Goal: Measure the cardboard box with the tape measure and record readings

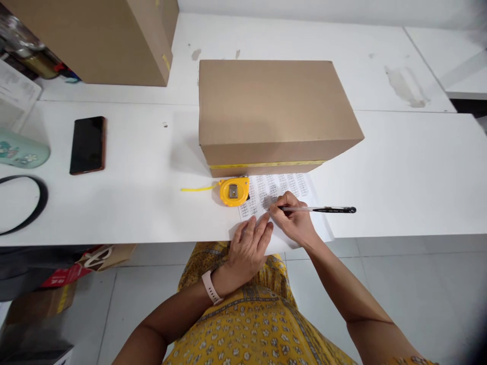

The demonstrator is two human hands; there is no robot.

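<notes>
My right hand (pixel 294 220) is closed around a pen (pixel 323 209), its tip touching a printed sheet of paper (pixel 281 190) at the table's near edge. My left hand (pixel 249 248) lies flat with fingers stretched out on the sheet's lower left corner, holding nothing. A yellow tape measure (pixel 234 191) with a short length of tape pulled out to the left rests just left of the sheet. A closed cardboard box (pixel 272 114) with yellow tape along its front stands right behind the sheet and partly covers it.
A white table (pixel 399 172) carries a black phone (pixel 88 144), a black band (pixel 26 203), a pale green bottle (pixel 21 149) at the left and a larger cardboard box (pixel 110 38) at the back left. Bags and boxes (pixel 68 276) lie on the floor below left.
</notes>
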